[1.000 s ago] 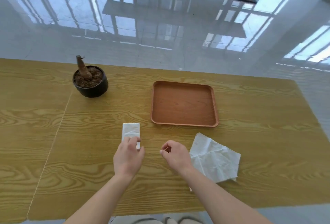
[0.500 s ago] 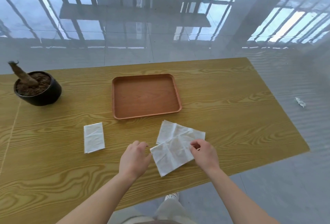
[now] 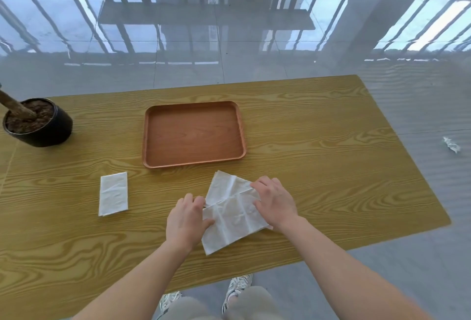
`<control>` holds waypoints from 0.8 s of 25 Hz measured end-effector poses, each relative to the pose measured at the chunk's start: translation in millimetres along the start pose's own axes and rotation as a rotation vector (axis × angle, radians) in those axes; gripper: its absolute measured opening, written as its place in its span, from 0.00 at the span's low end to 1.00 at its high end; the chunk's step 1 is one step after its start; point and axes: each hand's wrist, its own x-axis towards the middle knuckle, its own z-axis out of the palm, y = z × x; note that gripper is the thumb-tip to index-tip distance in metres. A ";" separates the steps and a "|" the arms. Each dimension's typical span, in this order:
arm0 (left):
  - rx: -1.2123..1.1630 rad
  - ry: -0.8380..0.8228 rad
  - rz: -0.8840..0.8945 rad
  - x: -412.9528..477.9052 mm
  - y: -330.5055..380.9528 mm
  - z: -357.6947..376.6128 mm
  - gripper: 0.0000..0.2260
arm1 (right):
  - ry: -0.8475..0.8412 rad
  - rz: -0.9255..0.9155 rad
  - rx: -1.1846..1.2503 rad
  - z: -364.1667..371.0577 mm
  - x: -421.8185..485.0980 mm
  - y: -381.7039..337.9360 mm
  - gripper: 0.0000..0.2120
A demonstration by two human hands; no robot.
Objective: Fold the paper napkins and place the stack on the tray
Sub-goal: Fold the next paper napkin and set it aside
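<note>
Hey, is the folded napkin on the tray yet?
No, the folded napkin lies on the table beside the tray, which holds nothing.

Bright daylight is glaring in pale window-shaped bars off the glossy floor (image 3: 229,39) far beyond the grip. Around the left hand (image 3: 187,220) and right hand (image 3: 276,205) holding the napkin (image 3: 234,220), the table (image 3: 331,161) is showing evenly lit, with only faint shadows. Wide-angle distortion is bowing the table's outer edges.

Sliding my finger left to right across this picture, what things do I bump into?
Black plant pot, folded napkin, left hand, open napkin, right hand, crumpled scrap on the floor. The tray sits behind the left hand and napkin, so I skipped it.
</note>
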 end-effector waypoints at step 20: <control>-0.801 0.190 -0.167 -25.9 -24.4 -52.8 0.07 | 0.083 0.126 0.494 -36.6 -3.8 -44.2 0.07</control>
